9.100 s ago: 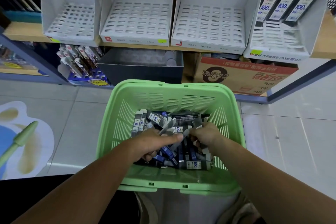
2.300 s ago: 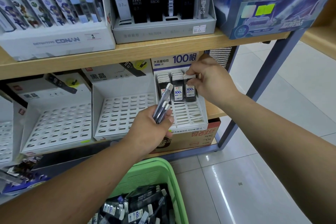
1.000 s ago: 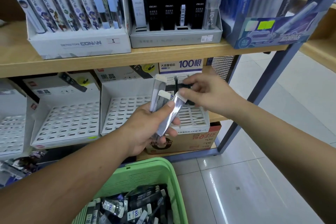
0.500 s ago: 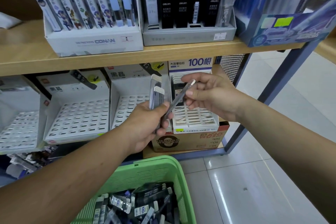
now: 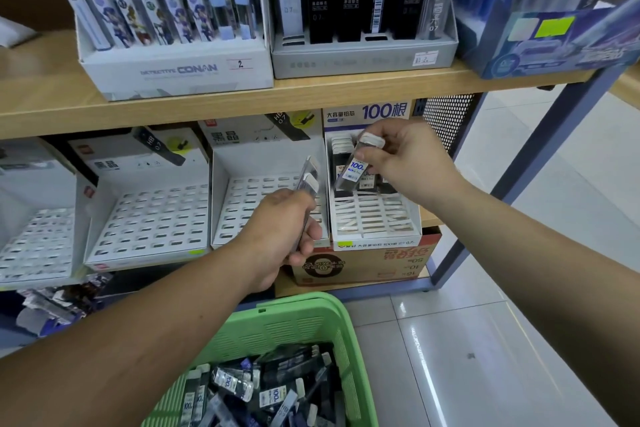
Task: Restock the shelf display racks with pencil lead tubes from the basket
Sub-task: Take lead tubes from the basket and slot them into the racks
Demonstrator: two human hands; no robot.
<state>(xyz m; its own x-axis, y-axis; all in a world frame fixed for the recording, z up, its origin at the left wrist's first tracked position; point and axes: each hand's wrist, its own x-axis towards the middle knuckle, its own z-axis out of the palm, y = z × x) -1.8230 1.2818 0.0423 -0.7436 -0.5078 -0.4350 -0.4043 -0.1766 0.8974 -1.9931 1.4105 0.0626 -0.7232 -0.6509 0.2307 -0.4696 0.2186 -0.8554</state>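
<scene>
right hand: right hand [image 5: 410, 163] pinches one lead tube [image 5: 356, 168] between thumb and fingers near its white cap; tube tilted, "100" label facing camera
tube position: over the back of the right-end rack [image 5: 374, 224], in front of the stocked tubes [image 5: 341, 154] standing in the back row; contact with them unclear
left hand: left hand [image 5: 280, 229] curled round spare tubes [image 5: 309, 178], caps up, just left of that rack and lower than the right hand
basket: green basket [image 5: 304, 310] bottom centre, loose tubes [image 5: 266, 388] piled inside
shelf: wooden shelf [image 5: 207, 104] above the racks carries Conan box [image 5: 173, 69], grey tray [image 5: 363, 57], blue box [image 5: 554, 42]
other racks: white slotted racks [image 5: 149, 218] to the left, same level
below: cardboard box [image 5: 363, 265] under right-end rack
room: glossy white floor tiles [image 5: 485, 340], blue-grey shelf post [image 5: 519, 163]
</scene>
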